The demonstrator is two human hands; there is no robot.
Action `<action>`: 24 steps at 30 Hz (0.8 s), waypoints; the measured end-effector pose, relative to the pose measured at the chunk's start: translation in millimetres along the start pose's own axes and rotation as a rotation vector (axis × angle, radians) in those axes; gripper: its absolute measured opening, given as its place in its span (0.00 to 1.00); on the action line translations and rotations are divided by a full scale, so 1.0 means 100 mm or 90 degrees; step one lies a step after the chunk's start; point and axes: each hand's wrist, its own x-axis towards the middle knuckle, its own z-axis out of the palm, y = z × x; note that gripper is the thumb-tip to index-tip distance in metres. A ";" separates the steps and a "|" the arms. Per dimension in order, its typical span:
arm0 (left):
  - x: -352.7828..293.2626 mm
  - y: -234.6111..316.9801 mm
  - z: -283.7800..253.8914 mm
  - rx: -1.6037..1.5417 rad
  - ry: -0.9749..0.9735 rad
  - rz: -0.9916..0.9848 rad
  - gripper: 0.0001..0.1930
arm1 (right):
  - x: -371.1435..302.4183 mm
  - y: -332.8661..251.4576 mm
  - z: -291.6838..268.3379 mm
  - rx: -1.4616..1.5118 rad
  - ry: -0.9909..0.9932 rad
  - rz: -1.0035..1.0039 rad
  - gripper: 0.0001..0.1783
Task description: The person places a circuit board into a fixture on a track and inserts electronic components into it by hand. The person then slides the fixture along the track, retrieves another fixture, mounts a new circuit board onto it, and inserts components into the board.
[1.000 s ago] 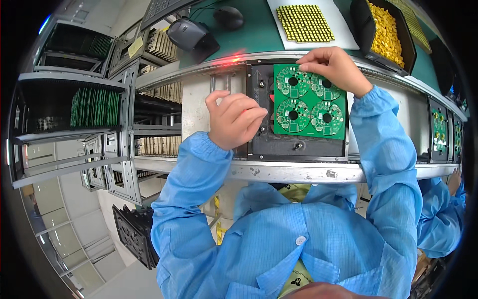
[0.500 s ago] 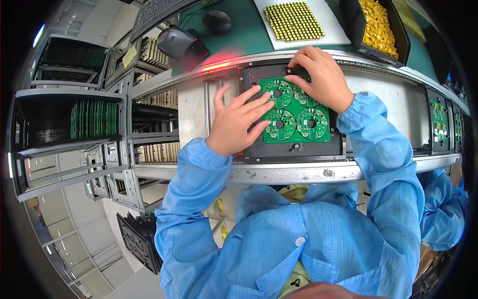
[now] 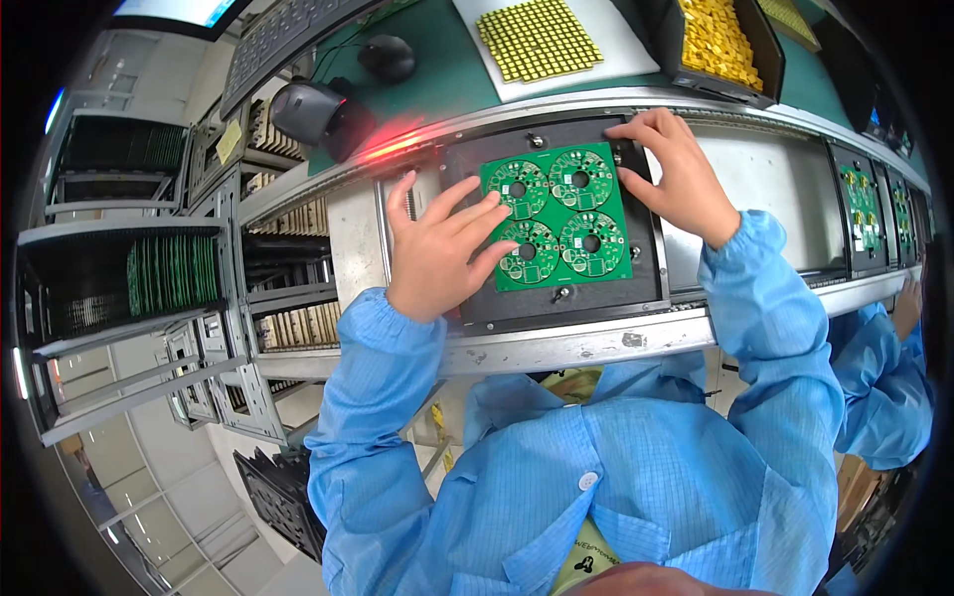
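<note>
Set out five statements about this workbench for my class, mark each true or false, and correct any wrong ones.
1. The green circuit board lies on a black fixture. True.
2. The board is round. False: it is four-sided, roughly square.
3. The left hand reaches over the board's left edge. True.
4. The right hand grips the computer mouse. False: it is at the board's right side.
5. The black bin holds yellow parts. True.

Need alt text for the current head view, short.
A person's left hand is over the left edge of a green circuit board, with the right hand at its upper right corner; the board lies on a black fixture. Beyond: a black bin of yellow parts.
</note>
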 end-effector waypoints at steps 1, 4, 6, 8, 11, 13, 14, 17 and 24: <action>0.03 0.04 0.01 -0.001 -0.002 0.003 0.19 | 0.01 0.05 -0.01 0.000 0.001 0.003 0.20; 0.10 0.12 0.06 0.023 0.015 -0.005 0.18 | 0.01 0.18 0.01 0.022 -0.022 -0.007 0.20; 0.15 0.14 0.09 0.030 0.034 -0.002 0.18 | 0.00 0.24 0.03 0.031 -0.022 -0.004 0.20; 0.15 0.14 0.12 0.029 0.034 0.000 0.19 | 0.01 0.24 0.04 0.043 -0.024 -0.003 0.20; 0.19 0.16 0.13 0.016 0.021 -0.012 0.21 | 0.01 0.25 0.01 0.067 -0.017 0.004 0.20; 0.24 0.18 0.14 0.005 0.008 -0.027 0.23 | 0.02 0.28 -0.06 0.064 -0.009 -0.027 0.20; 0.28 0.18 0.16 -0.019 -0.001 -0.034 0.26 | 0.01 0.26 -0.10 0.065 -0.010 -0.027 0.20; 0.31 0.21 0.19 -0.070 -0.045 -0.032 0.30 | -0.07 0.19 -0.14 -0.033 -0.057 -0.103 0.22; 0.34 0.25 0.25 -0.048 -0.101 -0.062 0.33 | -0.10 0.14 -0.01 -0.150 0.002 -0.089 0.26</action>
